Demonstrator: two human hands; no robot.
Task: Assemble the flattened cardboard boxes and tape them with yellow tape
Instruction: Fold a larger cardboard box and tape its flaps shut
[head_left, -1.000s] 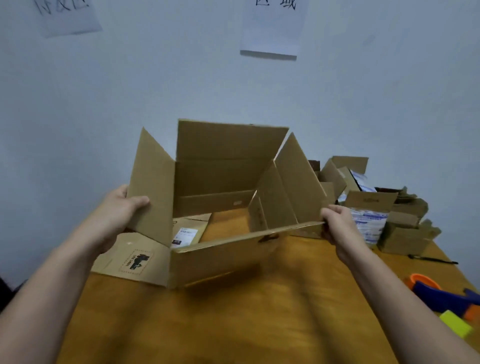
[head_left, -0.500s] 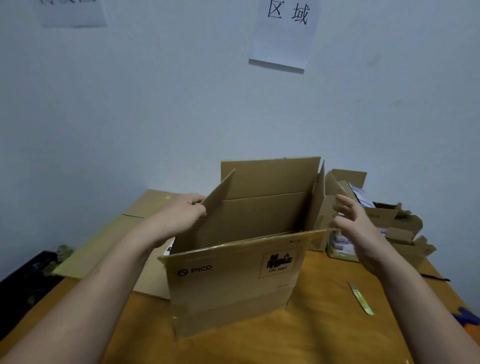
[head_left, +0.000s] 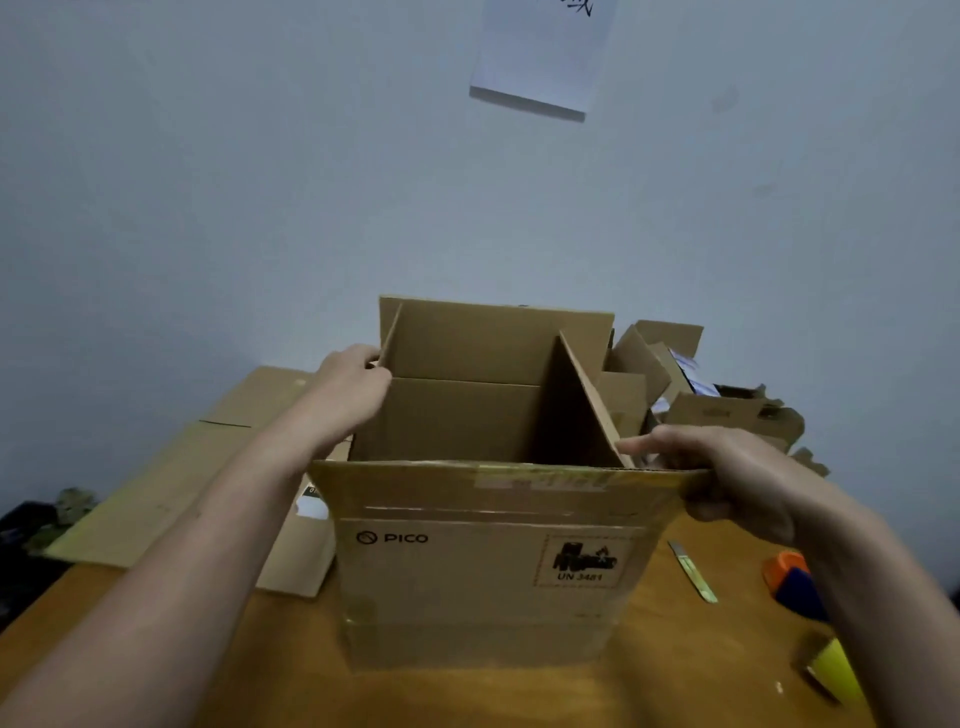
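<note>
Beware skew or flap spring-back from uneven pressure: cardboard box upright on bench, left flap gripped in left hand, near flap's corner pinched in right hand.

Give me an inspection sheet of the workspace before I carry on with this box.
Surface: brown wooden table, with the box standing on it.
Job's things: brown PICO-printed cardboard box, upright, top flaps open; flattened brown cardboard sheets at left; yellow object at right edge, possibly tape.
Clutter: heap of small brown cardboard boxes behind right; slim yellow-green cutter; orange-and-blue tool.
Hands: left hand grips the left side flap; right hand holds the near flap's right corner.
Cables: nothing seen.
Surroundings: pale wall; white paper sheet on it; dark bundle off the table's left.
</note>
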